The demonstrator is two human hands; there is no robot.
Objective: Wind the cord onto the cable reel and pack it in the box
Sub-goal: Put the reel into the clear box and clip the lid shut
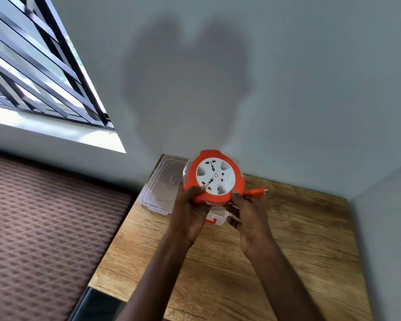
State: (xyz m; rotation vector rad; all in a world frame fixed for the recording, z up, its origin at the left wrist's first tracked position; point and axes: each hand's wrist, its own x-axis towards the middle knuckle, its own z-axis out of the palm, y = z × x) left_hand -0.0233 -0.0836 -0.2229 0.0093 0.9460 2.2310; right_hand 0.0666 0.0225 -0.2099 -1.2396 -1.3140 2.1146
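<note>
Holding the round orange cable reel with the white socket face (214, 176) from both sides, the left hand (190, 213) has its thumb on the lower left rim and its fingers curled under the body, and the right hand (247, 218) grasps the lower right rim in the same way. The reel is lifted, near the centre of the frame, socket face turned to the camera.

At its right side the orange plug (256, 191) sticks out on a short piece of cord, so the winding looks almost finished.

Directly below and behind the reel lies the clear plastic box with an orange latch (212, 220), open, with its transparent lid (162, 181) spread to the upper left on the wooden table (287, 239).

I judge these risks: the free plug may catch on the box wall when the reel goes down, or stay outside and block the lid. The light box stands at the table's left edge and could be pushed off. The cord may also loosen if the drum turns back.
</note>
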